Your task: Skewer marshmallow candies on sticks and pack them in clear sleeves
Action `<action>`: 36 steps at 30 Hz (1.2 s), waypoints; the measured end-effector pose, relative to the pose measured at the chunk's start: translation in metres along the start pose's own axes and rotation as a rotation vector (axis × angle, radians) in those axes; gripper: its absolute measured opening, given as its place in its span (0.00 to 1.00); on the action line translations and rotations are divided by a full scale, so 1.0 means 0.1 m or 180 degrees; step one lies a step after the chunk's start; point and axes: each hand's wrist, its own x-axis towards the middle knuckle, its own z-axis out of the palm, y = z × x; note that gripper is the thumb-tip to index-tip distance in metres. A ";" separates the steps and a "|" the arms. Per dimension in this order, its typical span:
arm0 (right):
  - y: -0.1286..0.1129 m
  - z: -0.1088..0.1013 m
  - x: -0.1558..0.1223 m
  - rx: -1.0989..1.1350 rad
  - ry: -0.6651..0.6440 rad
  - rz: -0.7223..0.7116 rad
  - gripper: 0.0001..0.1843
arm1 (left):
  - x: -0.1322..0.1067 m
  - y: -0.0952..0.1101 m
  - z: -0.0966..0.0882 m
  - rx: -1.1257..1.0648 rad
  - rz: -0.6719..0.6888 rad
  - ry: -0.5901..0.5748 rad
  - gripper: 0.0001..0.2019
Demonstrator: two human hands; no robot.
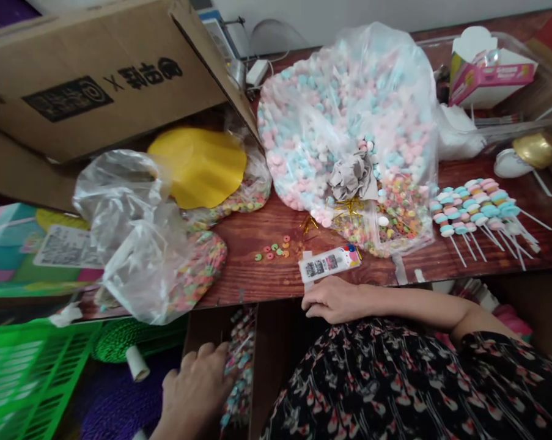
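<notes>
My left hand (195,382) is down below the table edge, fingers half curled against a pile of candy sticks (239,366) in a brown box (206,327); I can't tell if it's actually gripping them. My right hand (333,299) lies relaxed and empty on the edge of the wooden table (239,275), just beside a white tube packet (329,264). A few loose cereal rings (271,250) sit near it. Farther along, a row of candy lollipops (475,208) lies beside a big plastic bag of pastel candy (349,122), and a cardboard carton (96,79) leans in on the left
</notes>
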 end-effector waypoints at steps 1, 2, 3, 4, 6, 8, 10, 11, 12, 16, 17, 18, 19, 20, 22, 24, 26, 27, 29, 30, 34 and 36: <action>0.01 -0.02 -0.03 -0.0261 0.0027 -0.0149 0.05 | 0.07 0.12 -0.01 0.0018 0.0200 0.0276 0.14; 0.02 -0.04 -0.05 -0.0473 0.0132 -0.0264 0.06 | 0.17 0.30 -0.03 -0.0098 0.0610 0.0615 0.13; 0.03 -0.06 -0.07 -0.0691 0.0322 -0.0353 0.07 | 0.31 0.53 -0.07 -0.0279 0.1032 0.1036 0.13; 0.04 -0.10 -0.11 -0.0947 0.0592 -0.0413 0.07 | 0.46 0.79 -0.13 -0.0382 0.1445 0.1269 0.12; 0.07 -0.22 -0.22 -0.1539 0.1250 -0.0411 0.08 | 0.76 1.30 -0.27 -0.0365 0.1940 0.1461 0.12; 0.10 -0.42 -0.45 -0.2033 0.1973 -0.0236 0.09 | 0.99 1.66 -0.39 -0.0020 0.2046 0.1469 0.14; 0.14 -0.65 -0.81 -0.2193 0.2771 0.0079 0.09 | 1.12 1.83 -0.46 0.0286 0.2135 0.1359 0.14; 0.16 -0.75 -1.03 -0.2226 0.3054 0.0324 0.09 | 1.16 1.86 -0.47 0.0396 0.2182 0.1301 0.14; 0.19 -0.84 -1.26 -0.2284 0.3329 0.0653 0.09 | 1.19 1.85 -0.47 0.0472 0.2236 0.1259 0.14; 0.35 -1.05 -2.01 -0.2860 0.3882 0.2215 0.11 | 1.19 1.78 -0.42 0.0572 0.2280 0.1181 0.14; 0.39 -1.07 -2.11 -0.3002 0.3806 0.2594 0.12 | 1.19 1.79 -0.41 0.0574 0.2272 0.1152 0.14; 0.42 -1.08 -2.17 -0.3097 0.3673 0.2941 0.12 | 1.18 1.81 -0.41 0.0589 0.2259 0.1116 0.14; 0.45 -1.09 -2.19 -0.3161 0.3508 0.3252 0.12 | 1.18 1.84 -0.41 0.0618 0.2241 0.1083 0.13; 0.46 -1.10 -2.19 -0.3189 0.3333 0.3513 0.12 | 1.19 1.86 -0.41 0.0660 0.2213 0.1062 0.12; 0.46 -1.11 -2.12 -0.3171 0.3025 0.3858 0.13 | 1.20 1.91 -0.41 0.0745 0.2175 0.1057 0.11; 0.45 -1.11 -2.05 -0.3116 0.2847 0.3991 0.13 | 1.23 1.92 -0.39 0.0766 0.2123 0.1138 0.11; 0.46 -1.12 -2.02 -0.3079 0.2824 0.4008 0.12 | 1.25 1.89 -0.36 0.0699 0.2095 0.1310 0.11; 0.48 -1.12 -2.02 -0.3075 0.2844 0.3996 0.13 | 1.26 1.87 -0.34 0.0641 0.2118 0.1423 0.11; 0.52 -1.12 -2.05 -0.3095 0.2896 0.3938 0.13 | 1.28 1.81 -0.29 0.0509 0.2258 0.1678 0.10; 0.54 -1.12 -2.07 -0.3115 0.2925 0.3892 0.13 | 1.28 1.79 -0.27 0.0436 0.2362 0.1806 0.10; 0.63 -1.12 -2.10 -0.3173 0.3093 0.3753 0.12 | 1.31 1.74 -0.15 0.0054 0.2516 0.2259 0.10; 0.64 -1.12 -2.08 -0.3161 0.3191 0.3774 0.12 | 1.30 1.73 -0.10 -0.0141 0.2455 0.2382 0.11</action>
